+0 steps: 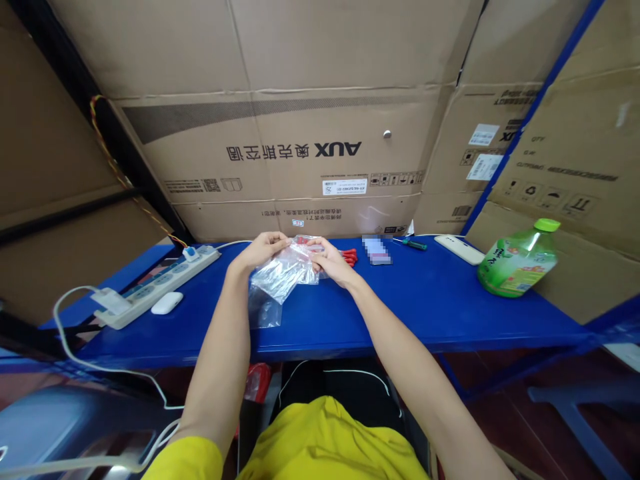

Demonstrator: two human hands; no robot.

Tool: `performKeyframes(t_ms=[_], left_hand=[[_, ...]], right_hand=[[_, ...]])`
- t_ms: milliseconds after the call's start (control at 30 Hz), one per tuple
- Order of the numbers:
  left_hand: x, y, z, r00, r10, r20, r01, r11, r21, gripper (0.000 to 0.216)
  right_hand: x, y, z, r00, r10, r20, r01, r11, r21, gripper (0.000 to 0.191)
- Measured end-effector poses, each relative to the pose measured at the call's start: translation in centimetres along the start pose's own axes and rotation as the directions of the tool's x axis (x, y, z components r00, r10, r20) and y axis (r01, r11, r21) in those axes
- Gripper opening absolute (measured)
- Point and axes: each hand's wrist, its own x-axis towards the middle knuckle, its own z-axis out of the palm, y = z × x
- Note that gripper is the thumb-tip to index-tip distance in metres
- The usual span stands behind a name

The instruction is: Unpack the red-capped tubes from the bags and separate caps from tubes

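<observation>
Okay, I'm seeing the left hand (264,251) and right hand (331,260) pinching a clear plastic bag (283,277) over the blue table (330,317), its long axis running slantwise, loose end pointing near-left.

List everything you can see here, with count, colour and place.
table: one, blue, centre
plastic bags: count unclear, clear, table's middle
red pieces: several, red, by the bags
blurred rectangle: one, pale, right of them
screwdriver: one, green-handled, near back edge
bottle: one, green, table's right end
phone-like slab: one, white, left of bottle
power strip: one, white, table's left end
small case: one, white, beside the strip
cables: several, mostly white, left side
cardboard sheets: several, brown, behind and both sides
shirt: one, yellow, bottom
trousers: one pair, black, lower centre
left hand: one, bare, on bags
right hand: one, bare, on bags
</observation>
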Motion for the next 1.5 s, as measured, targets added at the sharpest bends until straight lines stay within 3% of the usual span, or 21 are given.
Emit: performKeyframes(t_ms=[100,233,400,567,833,1000,1133,1500], left_hand=[[-0.9,-0.1,-1.3,0.995,-0.061,0.078,0.059,0.998,0.031,0.036],[-1.5,-0.3,-2.2,0.991,-0.092,0.1,0.09,0.996,0.027,0.033],[-1.1,-0.5,-1.5,0.989,-0.027,0.145,0.022,0.999,0.041,0.031],[-0.9,-0.1,-0.7,0.984,0.065,0.165,-0.078,0.994,0.076,0.025],[-1.4,0.8,-1.2,0.966,0.068,0.248,-0.097,0.99,0.107,0.017],[-1.0,0.2,-0.9,0.968,0.093,0.233,-0.124,0.985,0.12,0.024],[-0.6,-0.4,-0.7,0.956,0.062,0.285,-0.105,0.985,0.139,0.024],[-0.6,-0.9,-1.1,0.946,0.058,0.32,-0.111,0.983,0.149,0.023]], right_hand=[[0.2,0.7,0.5,1.0,0.028,-0.003,-0.028,0.998,-0.06,0.038],[0.4,1.4,1.0,0.999,0.032,-0.019,-0.034,0.984,-0.178,0.036],[0.3,1.6,1.0,0.994,-0.06,-0.094,0.033,0.965,-0.261,0.037],[0.2,1.4,1.1,0.994,-0.057,-0.089,0.031,0.962,-0.271,0.035],[0.2,1.6,1.6,0.995,-0.043,-0.094,0.015,0.959,-0.283,0.033],[0.5,2.0,1.6,0.996,-0.061,-0.058,0.034,0.919,-0.393,0.036],[0.4,2.3,1.9,0.994,-0.106,-0.033,0.075,0.857,-0.51,0.041],[0.3,2.2,2.2,0.991,-0.111,-0.072,0.05,0.82,-0.57,0.04]])
